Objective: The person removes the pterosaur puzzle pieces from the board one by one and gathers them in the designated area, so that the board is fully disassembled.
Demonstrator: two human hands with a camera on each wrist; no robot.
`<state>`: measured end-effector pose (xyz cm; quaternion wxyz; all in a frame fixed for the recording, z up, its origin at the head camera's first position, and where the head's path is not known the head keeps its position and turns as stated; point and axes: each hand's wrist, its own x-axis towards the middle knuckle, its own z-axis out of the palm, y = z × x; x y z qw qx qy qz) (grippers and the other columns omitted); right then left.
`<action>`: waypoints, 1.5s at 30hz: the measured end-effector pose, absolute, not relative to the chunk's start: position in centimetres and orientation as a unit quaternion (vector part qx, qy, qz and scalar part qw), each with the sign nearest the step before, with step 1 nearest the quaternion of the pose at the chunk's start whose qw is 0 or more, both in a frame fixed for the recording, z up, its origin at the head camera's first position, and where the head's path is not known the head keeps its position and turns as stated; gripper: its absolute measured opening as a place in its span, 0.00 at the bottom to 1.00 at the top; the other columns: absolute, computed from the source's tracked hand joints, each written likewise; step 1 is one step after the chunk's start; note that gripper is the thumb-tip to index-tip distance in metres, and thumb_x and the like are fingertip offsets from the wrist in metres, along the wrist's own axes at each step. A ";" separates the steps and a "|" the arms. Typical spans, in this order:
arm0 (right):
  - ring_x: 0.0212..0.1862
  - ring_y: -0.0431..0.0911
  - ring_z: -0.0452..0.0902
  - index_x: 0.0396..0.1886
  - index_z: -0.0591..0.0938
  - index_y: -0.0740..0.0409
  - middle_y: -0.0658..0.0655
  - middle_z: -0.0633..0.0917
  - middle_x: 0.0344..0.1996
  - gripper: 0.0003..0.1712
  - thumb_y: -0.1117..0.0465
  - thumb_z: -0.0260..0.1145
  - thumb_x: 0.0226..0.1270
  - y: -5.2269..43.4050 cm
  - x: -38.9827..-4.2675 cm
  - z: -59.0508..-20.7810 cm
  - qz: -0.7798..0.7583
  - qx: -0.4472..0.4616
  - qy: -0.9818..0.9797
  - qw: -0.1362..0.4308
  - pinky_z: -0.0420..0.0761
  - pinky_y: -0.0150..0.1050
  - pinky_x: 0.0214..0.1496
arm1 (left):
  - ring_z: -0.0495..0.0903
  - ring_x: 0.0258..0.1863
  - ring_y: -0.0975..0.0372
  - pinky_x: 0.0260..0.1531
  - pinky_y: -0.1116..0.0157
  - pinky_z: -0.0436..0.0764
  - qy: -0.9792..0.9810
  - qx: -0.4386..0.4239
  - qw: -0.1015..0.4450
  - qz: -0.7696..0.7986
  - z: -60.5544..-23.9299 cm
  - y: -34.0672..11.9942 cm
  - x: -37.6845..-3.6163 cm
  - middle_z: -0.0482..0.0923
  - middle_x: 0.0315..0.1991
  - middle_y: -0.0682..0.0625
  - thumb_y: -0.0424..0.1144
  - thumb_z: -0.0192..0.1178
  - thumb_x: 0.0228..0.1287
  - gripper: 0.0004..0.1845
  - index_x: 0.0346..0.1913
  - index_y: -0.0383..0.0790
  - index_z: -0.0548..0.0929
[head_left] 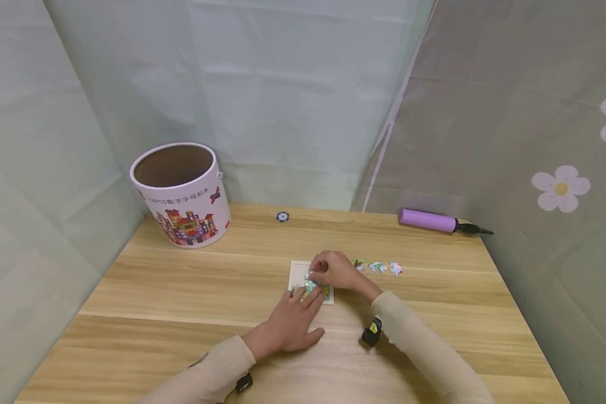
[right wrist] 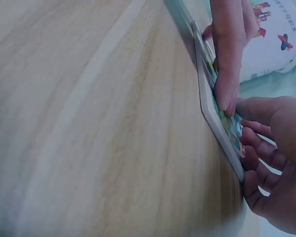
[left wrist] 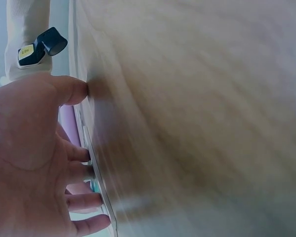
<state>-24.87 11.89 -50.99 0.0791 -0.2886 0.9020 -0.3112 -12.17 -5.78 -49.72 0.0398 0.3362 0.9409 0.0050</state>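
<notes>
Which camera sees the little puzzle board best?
The head view: it shows the whole puzzle board flat on the table, with the left hand pressing its near edge and the right hand curled over the pieces. The right wrist view shows only its edge, tilted and close. The left wrist view shows a blurry sliver.

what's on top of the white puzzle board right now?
On the puzzle board: a few fitted colourful pieces, the left hand with straight fingers pressing the near edge, and the right hand curled over a piece. Whatever lies beneath the hands is covered.
</notes>
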 end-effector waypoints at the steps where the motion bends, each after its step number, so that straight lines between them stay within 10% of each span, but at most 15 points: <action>1: 0.35 0.37 0.77 0.33 0.87 0.46 0.41 0.83 0.30 0.05 0.55 0.76 0.63 11.9 -24.9 -51.0 -0.315 -0.289 0.900 0.080 0.79 0.34 0.40 | 0.64 0.73 0.47 0.67 0.44 0.69 0.941 0.336 0.041 0.004 -49.7 -5.8 -12.2 0.60 0.79 0.47 0.62 0.49 0.74 0.41 0.79 0.39 0.62; 45: 0.37 0.40 0.79 0.37 0.86 0.53 0.45 0.85 0.32 0.02 0.60 0.71 0.69 12.8 -24.3 -49.7 -0.412 -0.273 0.867 0.068 0.81 0.34 0.42 | 0.67 0.70 0.48 0.65 0.47 0.73 0.943 0.330 0.032 0.003 -49.6 -5.6 -12.2 0.67 0.74 0.45 0.63 0.52 0.72 0.39 0.77 0.41 0.67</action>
